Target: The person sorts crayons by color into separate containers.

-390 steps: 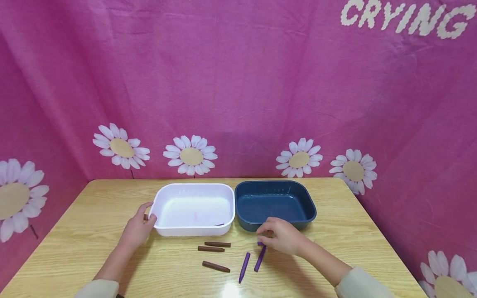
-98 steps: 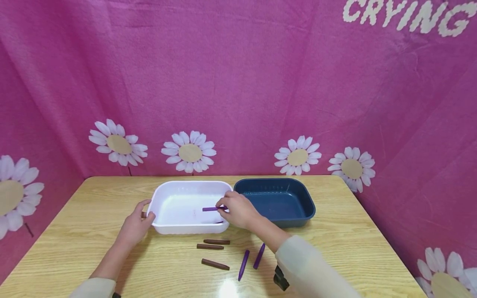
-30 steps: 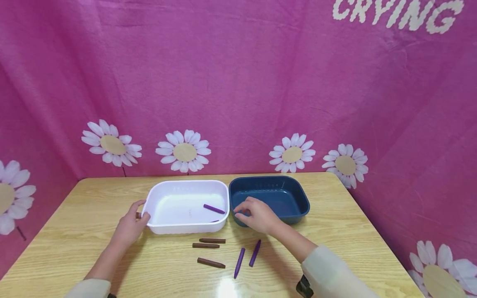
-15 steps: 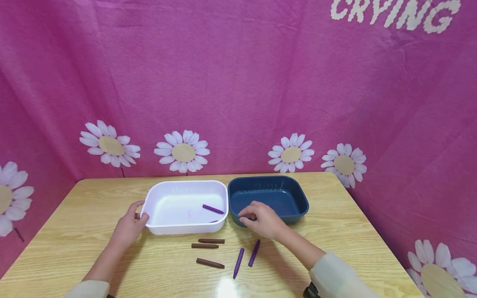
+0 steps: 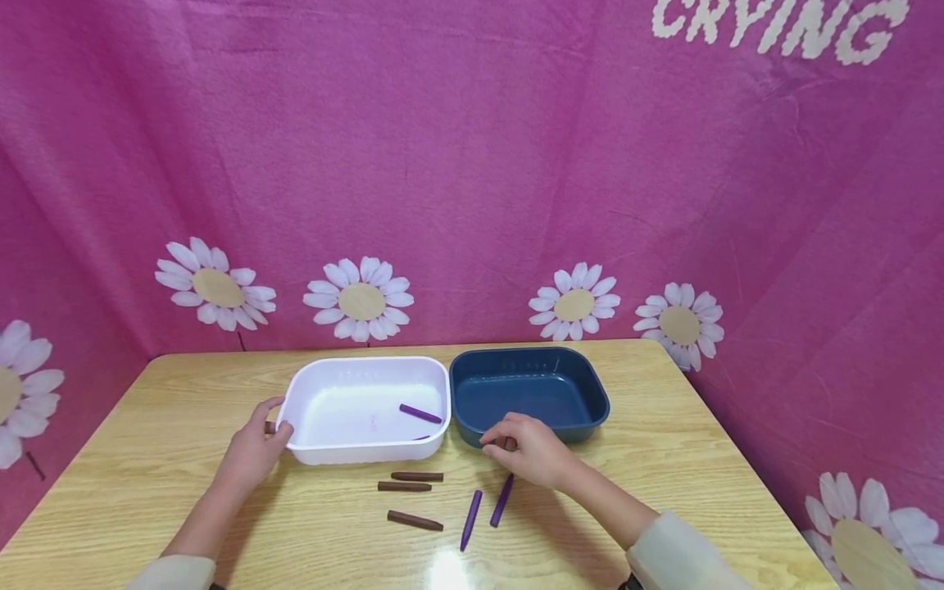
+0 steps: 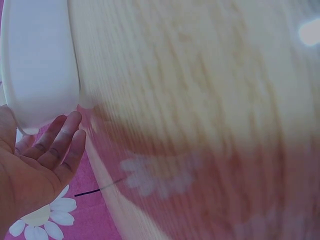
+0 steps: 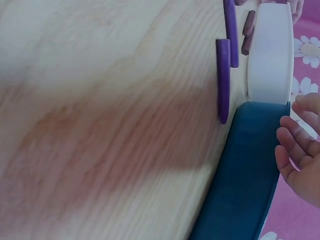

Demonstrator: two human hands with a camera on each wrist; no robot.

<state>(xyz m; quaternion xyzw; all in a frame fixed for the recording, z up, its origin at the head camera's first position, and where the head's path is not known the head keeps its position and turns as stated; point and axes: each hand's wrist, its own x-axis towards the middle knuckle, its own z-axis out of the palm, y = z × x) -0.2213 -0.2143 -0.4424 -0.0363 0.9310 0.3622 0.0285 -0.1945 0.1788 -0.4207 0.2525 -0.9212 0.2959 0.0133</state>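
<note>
My left hand (image 5: 254,449) holds the left end of the white plastic tray (image 5: 361,453), thumb at the rim and fingers along the outer wall. In the left wrist view those fingers (image 6: 57,147) lie close against the end wall. My right hand (image 5: 534,449) hovers empty at the near side of the dark blue tray (image 5: 583,433), fingers loosely bent. Just below it on the table lies a purple crayon (image 5: 501,501), with a second purple crayon (image 5: 470,521) to its left. Inside the white tray is another purple crayon (image 5: 420,413); a sliver of purple shows behind the near wall.
Three brown crayons (image 5: 415,520) lie on the wooden table (image 5: 332,541) in front of the white tray. Both trays stand side by side near the back edge. A pink curtain (image 5: 442,164) with daisies hangs behind and at the sides.
Earlier the right hand carried a purple crayon from the table over the white tray, where it now lies released. Since then the right hand has drawn back rightward and nearer. The left hand stays put.
</note>
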